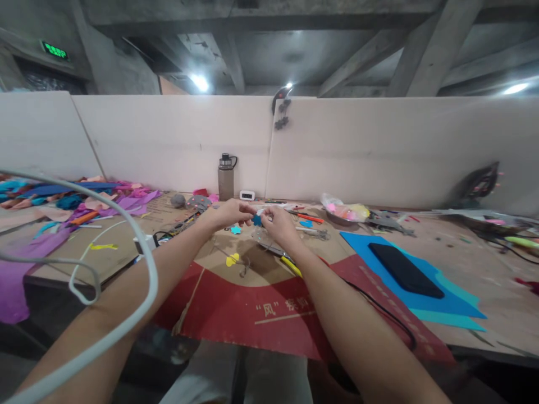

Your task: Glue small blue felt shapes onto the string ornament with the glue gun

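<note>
Over the cardboard, my left hand and my right hand meet at a small dark blue flower-shaped cutout. Fingers of both hands are closed at its edges, though the exact grip is too small to make out. A light blue flower cutout lies below my left hand. Nearer to me is a yellow flower cutout beside a thin wire loop. A yellow-handled tool lies under my right wrist, its head partly hidden. More blue cutouts rest right of my right hand.
A red-printed cardboard sheet covers the table's front. Blue sheets with a black phone lie right. A bottle stands at the back. A white cable arcs over my left arm; coloured fabric is piled left.
</note>
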`<state>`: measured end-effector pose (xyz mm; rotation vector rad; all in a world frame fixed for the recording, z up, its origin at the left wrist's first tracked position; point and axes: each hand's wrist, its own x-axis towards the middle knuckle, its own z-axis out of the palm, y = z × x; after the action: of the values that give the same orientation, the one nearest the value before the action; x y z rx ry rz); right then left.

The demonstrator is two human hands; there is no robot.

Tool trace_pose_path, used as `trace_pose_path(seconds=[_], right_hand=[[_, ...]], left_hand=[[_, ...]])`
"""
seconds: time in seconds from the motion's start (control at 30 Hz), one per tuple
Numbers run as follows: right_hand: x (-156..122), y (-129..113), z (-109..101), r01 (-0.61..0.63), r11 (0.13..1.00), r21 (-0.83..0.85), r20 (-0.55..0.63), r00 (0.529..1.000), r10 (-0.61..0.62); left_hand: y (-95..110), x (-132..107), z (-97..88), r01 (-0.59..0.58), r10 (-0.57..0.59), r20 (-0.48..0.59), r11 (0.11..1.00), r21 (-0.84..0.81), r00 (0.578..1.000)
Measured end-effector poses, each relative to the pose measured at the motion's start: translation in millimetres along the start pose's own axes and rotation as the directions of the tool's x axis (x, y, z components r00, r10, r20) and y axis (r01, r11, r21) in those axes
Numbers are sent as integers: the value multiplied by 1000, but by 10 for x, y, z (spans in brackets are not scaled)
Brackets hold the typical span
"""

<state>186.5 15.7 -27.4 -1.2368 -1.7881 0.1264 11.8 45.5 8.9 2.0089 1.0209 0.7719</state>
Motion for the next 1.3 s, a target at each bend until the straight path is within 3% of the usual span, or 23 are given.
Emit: trace_pose_path(seconds=[0.17, 0.4, 0.67, 0.83, 1.0, 1.3], right_hand=[[-5, 7, 14, 65, 993, -98, 8, 998, -65], [-13, 42, 45, 44, 984, -173, 9, 999, -43], [-25, 24, 54, 47, 999, 21, -18, 999, -47], [-61, -25, 73, 106, 994, -14, -5, 994, -106], [-106, -50, 115, 63, 997, -52, -3, 998, -64], [-165, -137, 149, 18, 990, -137, 29, 999, -14]], left_hand=[[203, -45, 88, -48, 46, 21, 996, 79, 999], [251, -39, 218, 7, 5, -87, 990, 142, 996], [51, -48, 186, -25, 31, -124, 999, 44, 992], [-147, -64, 178, -55, 46, -124, 996, -75, 991], [-252, -111, 219, -60, 35, -139, 982, -177, 990], [-362, -142, 263, -172, 178, -195, 984, 48, 964]])
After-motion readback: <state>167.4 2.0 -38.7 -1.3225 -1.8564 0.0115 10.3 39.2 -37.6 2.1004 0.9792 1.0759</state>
